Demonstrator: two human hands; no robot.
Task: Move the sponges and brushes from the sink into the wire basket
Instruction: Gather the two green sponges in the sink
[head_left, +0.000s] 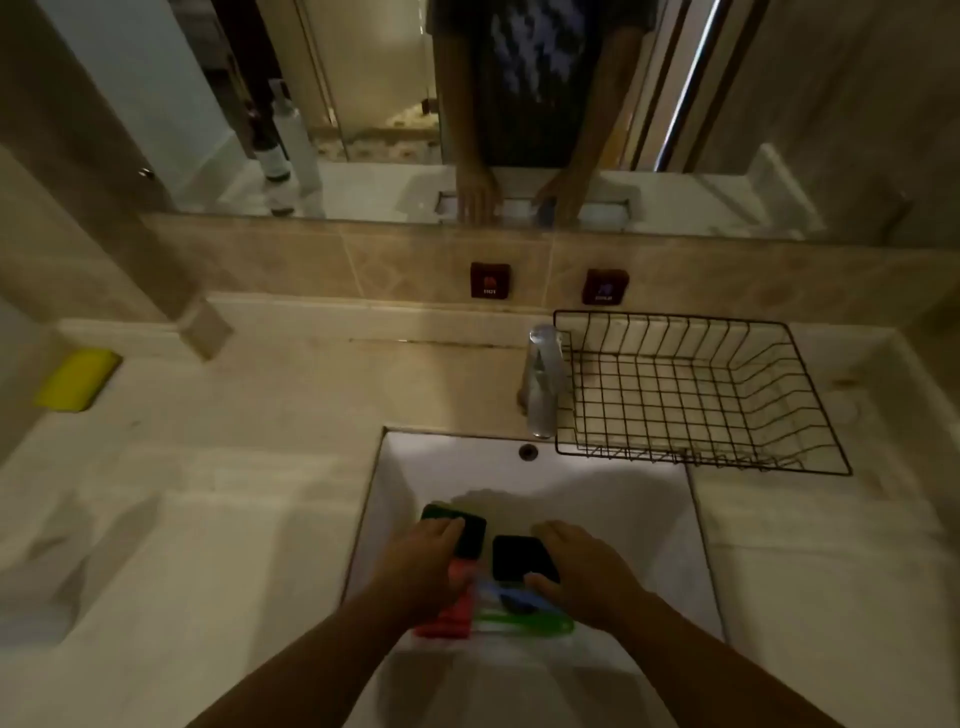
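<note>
Head view: both hands (415, 566) (582, 571) grip dark sponges (514, 558) in sink (597, 499).

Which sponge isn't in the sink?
The yellow sponge, lying alone on the counter far left. The dark-topped sponges sit inside the white sink under the hands.

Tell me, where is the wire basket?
The wire basket sits on the counter at the right, beside the faucet, just behind the sink's far right corner.

The wire basket (696, 395) sits on the bench (234, 467) behind the sink (613, 493), right of the faucet (543, 382). Sponges (514, 558) lie in the sink.
</note>
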